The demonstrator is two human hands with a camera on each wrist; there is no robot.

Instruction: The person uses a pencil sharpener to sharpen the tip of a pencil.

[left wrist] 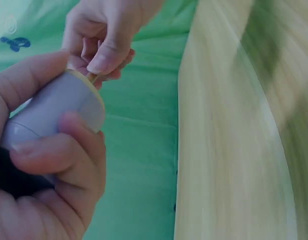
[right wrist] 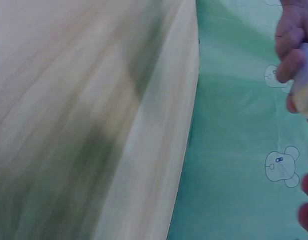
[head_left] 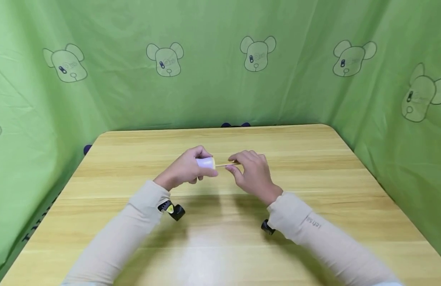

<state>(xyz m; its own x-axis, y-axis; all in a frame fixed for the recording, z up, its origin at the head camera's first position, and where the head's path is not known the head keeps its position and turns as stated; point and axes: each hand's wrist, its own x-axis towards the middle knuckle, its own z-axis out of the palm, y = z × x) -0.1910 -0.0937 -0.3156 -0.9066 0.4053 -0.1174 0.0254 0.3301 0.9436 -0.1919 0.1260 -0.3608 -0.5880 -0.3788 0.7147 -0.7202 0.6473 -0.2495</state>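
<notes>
My left hand grips a small whitish cylinder with a pale yellow rim, held sideways above the table. From its yellow end a thin wooden stick runs toward my right hand, which pinches it between thumb and fingers. In the left wrist view the cylinder fills the grip of my left hand, and the right thumb is close to the rim. At the right edge of the right wrist view, the cylinder and my right fingertips are partly cut off.
A light wood-grain table lies under both hands. Green curtains with printed bear heads hang behind it and at its sides. Dark wrist cameras hang beneath the beige sleeves.
</notes>
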